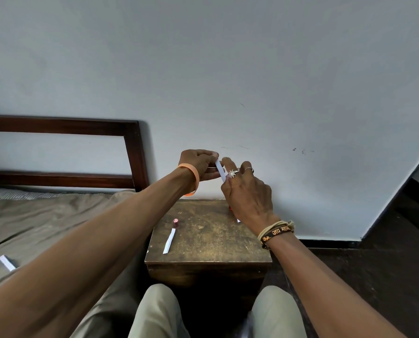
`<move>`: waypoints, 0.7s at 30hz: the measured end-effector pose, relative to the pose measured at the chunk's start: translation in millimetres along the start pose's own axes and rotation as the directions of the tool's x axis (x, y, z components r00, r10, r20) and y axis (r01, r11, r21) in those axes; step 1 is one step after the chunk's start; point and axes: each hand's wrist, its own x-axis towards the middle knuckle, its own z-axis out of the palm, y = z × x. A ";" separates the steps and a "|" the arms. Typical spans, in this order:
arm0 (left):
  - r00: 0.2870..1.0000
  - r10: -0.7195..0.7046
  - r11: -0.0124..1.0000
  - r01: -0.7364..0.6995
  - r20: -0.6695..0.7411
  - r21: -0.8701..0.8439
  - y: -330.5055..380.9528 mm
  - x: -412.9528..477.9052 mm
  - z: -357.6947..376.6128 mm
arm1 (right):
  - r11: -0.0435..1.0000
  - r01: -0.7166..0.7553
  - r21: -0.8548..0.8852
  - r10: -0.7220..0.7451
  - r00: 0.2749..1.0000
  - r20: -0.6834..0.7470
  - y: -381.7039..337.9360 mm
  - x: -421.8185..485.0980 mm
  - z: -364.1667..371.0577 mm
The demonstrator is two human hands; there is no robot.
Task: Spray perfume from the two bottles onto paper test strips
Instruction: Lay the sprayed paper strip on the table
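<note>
Now, below both raised hands sits the wooden stool (210,237). The left hand (199,164) is curled, pinching the top of a paper strip (220,170); the right hand (246,191) pinches its lower end. Beneath the left wrist lie a second strip (169,241) and a small pink-capped bottle (175,223).

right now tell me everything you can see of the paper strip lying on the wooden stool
The paper strip is a narrow white slip, apparently thin paper, lying flat and untouched near the left edge of the worn wooden stool. It runs slantwise, its far end pointing toward a small pink-capped bottle just beyond it, apparently not touching. Neither hand is on it; no marks show.
</note>
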 end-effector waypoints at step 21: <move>0.999 -0.046 0.999 0.046 -0.009 -0.008 -17.0 2.3 -7.5 | 0.951 -0.040 0.306 0.034 0.999 0.024 2.3 -5.8 21.6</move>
